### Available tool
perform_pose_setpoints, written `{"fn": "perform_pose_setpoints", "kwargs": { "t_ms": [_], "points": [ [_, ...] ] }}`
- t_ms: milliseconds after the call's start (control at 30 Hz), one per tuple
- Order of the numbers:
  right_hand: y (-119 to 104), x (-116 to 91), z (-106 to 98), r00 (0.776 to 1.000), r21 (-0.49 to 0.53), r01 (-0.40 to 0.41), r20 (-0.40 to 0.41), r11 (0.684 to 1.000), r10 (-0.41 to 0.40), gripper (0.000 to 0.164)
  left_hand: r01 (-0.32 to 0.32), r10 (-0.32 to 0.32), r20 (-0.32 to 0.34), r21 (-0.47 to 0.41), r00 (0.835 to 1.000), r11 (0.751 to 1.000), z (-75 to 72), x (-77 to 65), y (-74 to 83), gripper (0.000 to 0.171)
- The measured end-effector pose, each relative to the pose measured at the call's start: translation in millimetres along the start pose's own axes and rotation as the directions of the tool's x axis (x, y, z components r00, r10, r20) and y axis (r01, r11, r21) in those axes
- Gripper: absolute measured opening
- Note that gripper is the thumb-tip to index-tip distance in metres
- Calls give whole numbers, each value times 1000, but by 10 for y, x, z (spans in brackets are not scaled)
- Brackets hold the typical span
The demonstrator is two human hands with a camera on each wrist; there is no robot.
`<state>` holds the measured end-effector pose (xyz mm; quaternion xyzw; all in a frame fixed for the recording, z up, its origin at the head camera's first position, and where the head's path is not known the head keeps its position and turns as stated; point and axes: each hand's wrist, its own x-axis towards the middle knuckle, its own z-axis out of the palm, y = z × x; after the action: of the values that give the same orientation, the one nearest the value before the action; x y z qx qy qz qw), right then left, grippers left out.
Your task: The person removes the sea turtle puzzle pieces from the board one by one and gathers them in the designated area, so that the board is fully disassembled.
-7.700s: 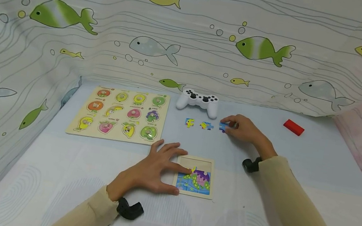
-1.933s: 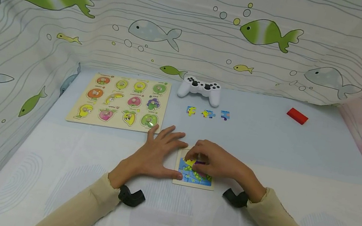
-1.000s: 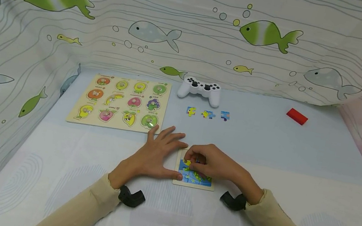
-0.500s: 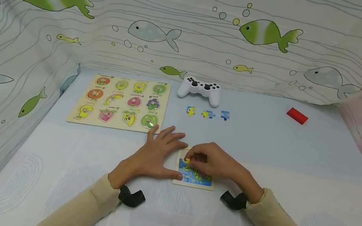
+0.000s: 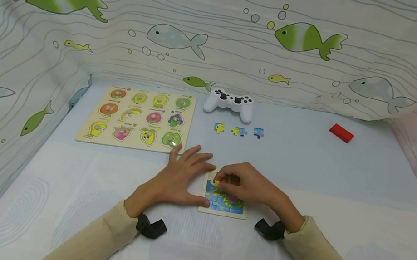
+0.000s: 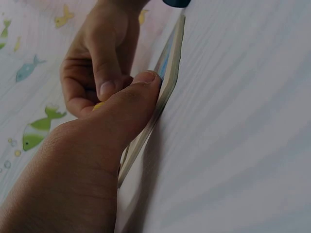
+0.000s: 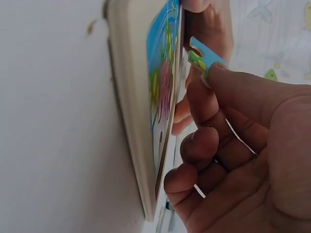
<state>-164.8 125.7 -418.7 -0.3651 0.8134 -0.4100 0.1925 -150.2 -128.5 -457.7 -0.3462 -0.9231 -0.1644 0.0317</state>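
Note:
A small wooden jigsaw tray (image 5: 222,213) with a blue, green and pink picture lies between the hands. My left hand (image 5: 180,181) rests at its left side with fingers spread; the thumb (image 6: 138,92) presses on the tray's edge. Over the tray's upper part is my right hand (image 5: 251,184). Between its thumb and index finger it pinches a jigsaw piece (image 7: 206,57), blue with green and yellow, held tilted above the tray in the right wrist view. The right hand hides much of the tray's upper part in the head view.
Three loose jigsaw pieces (image 5: 239,131) lie in a row behind the tray, below a white game controller (image 5: 230,104). A wooden fruit puzzle board (image 5: 140,119) is at the back left, near the left fingertips. A red block (image 5: 342,133) sits at the back right.
From the loose pieces at the back, my right hand has come to the tray, now pinching a jigsaw piece there. Over the last second it shifts only slightly. The left hand stays at the tray.

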Motion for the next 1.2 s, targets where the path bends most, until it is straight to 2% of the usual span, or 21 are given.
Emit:
{"fn": "perform_pose_setpoints", "kwargs": {
  "t_ms": [300, 433, 700, 933, 1200],
  "points": [
    [48, -25, -111, 999, 30, 3, -51, 1000, -2, 12, 15, -15, 7, -24, 1000, 1000, 19, -16, 16, 87],
    [79, -27, -175, 995, 20, -22, -96, 1000, 24, 13, 21, -21, 14, -12, 1000, 1000, 16, -21, 23, 87],
    [158, -1, -289, 985, 21, -64, -160, 998, 66, 13, -1, 1, -14, 4, 1000, 1000, 20, -18, 24, 87],
    [211, 119, -389, 980, -1, -89, -177, 996, 88, 14, 9, -9, -10, -7, 1000, 1000, 9, -20, 25, 87],
    [302, 340, -453, 972, -44, -158, -181, 987, 147, 16, 2, -2, -19, -1, 1000, 1000, 5, -14, 20, 85]
  ]
}}
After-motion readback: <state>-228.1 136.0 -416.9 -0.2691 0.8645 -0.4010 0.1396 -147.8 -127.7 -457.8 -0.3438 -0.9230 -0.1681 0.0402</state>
